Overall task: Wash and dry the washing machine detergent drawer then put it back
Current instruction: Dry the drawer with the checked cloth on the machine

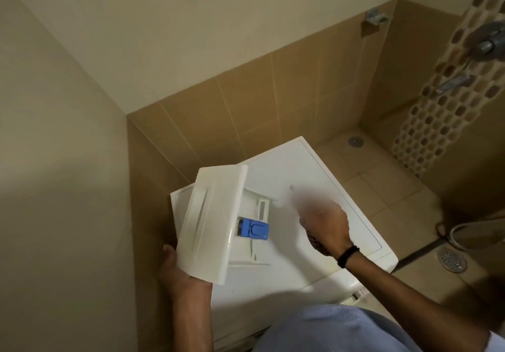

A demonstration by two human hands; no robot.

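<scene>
From my end, the drawer (210, 223) is off the machine and up in the air, tilted, with its white front panel facing the camera and its body reaching away toward the right hand. My left hand (180, 272) grips it from below at the lower corner of the panel: the thumb lies along the panel's left edge and the fingers go round behind, out of sight. A blue insert (254, 229) sits in the drawer, between the two hands. My right hand (325, 226) is just right of the drawer; its fingers are blurred, but they curl round a dark patterned cloth (314, 242) that shows under the palm. A black wristband (347, 256) sits on that wrist. Beneath both hands is the white top of the washing machine (314, 182). Well off to the right of the right-hand fingers lie the tiled floor (382, 187), a round drain (451, 259) and, higher up, a metal tap (486, 42) on the wall.
</scene>
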